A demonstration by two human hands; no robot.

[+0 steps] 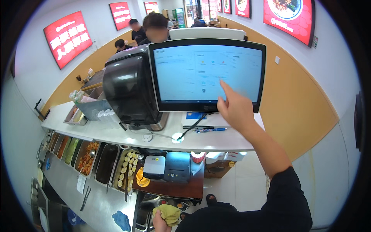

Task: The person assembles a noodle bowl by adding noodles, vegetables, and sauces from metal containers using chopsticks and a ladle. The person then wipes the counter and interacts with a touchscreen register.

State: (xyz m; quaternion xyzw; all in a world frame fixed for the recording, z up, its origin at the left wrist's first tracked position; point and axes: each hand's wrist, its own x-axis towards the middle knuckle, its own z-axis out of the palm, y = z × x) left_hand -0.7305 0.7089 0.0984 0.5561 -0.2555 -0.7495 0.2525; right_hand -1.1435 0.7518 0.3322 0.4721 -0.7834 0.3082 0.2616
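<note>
My right hand [236, 109] is raised over the touchscreen monitor [176, 75], its index finger stretched out and the other fingers curled. The fingertip overlaps the middle of the lit screen; whether it touches the glass I cannot tell. Nothing is in that hand. Low in the view, beside the steel counter, my left hand [160, 223] is closed around a crumpled yellow-green cloth [169, 214]. Below the monitor, pens [212, 130] and a blue card [195, 115] lie on the white shelf [228, 142].
A dark glossy dispenser [125, 83] stands left of the monitor. Under the shelf sit a small black printer [177, 167] and several steel food pans [108, 164]. A blue cloth [121, 220] and chopsticks [85, 198] lie on the steel counter. Several people are beyond the shelf.
</note>
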